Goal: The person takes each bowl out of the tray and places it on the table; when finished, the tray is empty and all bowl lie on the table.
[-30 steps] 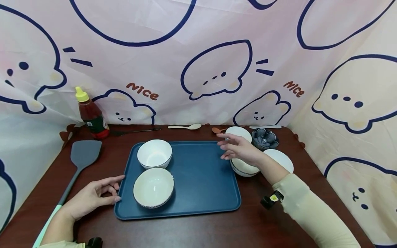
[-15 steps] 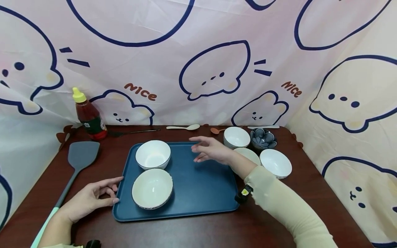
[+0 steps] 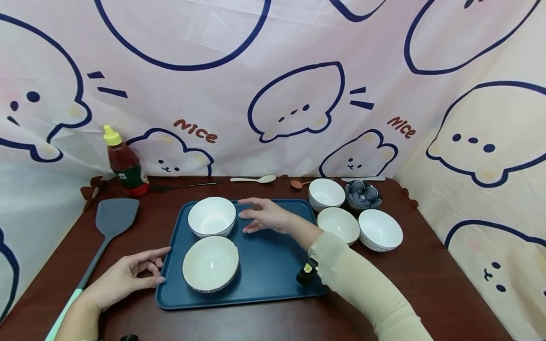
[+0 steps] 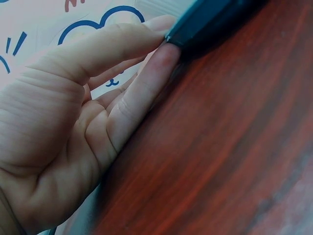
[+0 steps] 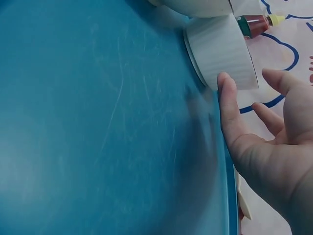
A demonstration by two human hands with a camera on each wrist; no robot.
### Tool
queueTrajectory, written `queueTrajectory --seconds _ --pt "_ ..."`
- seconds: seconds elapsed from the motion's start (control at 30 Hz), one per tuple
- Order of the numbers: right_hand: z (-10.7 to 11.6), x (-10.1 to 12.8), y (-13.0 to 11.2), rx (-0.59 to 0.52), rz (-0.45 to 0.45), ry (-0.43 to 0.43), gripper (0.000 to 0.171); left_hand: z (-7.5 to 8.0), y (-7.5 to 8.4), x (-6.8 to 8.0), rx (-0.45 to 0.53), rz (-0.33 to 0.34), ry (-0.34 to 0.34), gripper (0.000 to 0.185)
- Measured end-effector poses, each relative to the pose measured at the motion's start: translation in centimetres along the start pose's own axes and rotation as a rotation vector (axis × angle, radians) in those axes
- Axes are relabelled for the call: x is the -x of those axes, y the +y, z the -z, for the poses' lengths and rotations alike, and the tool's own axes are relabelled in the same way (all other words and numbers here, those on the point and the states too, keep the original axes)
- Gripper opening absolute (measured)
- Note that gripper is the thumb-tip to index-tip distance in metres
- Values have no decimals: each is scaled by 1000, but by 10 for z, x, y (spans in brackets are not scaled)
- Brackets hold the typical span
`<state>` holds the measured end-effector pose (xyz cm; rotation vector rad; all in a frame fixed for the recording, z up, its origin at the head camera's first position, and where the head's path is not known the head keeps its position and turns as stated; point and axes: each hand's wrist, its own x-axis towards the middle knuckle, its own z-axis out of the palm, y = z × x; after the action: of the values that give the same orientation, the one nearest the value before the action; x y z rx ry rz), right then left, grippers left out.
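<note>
A: A person's right hand reaches across a blue tray on a dark wooden table, fingers spread and holding nothing, fingertips just beside the far white bowl.

B: Touching it?

A: The right wrist view shows one fingertip at that bowl's ribbed outer wall, seemingly in contact (the gap, if any, is too fine to tell). No finger curls round it.

B: And the left hand?

A: It rests on the table at the tray's left edge, fingers loosely extended, gripping nothing. In the left wrist view the fingertips meet the tray's rim.

B: Where do the bowls stand?

A: Two on the tray's left half: the far bowl, and a near white bowl just in front of it. Three more white bowls and a small dark patterned bowl cluster off the tray's right side.

B: Anything else?

A: A grey spatula and a red sauce bottle to the left; two spoons along the back edge.
</note>
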<state>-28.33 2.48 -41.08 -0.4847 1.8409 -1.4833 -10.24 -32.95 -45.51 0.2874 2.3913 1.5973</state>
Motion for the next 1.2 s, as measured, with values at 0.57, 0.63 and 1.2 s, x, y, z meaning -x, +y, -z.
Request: queueTrajectory --seconds 0.57,0.63,1.2 --pt "-28 -26 -5 -90 -39 -20 57 2 -1 1 -33 29 20 71" --pt "-28 -26 -3 -108 -40 -17 56 1 0 1 -33 35 20 71" --pt "-11 -6 -16 -227 44 167 57 0 -1 1 -19 20 23 70"
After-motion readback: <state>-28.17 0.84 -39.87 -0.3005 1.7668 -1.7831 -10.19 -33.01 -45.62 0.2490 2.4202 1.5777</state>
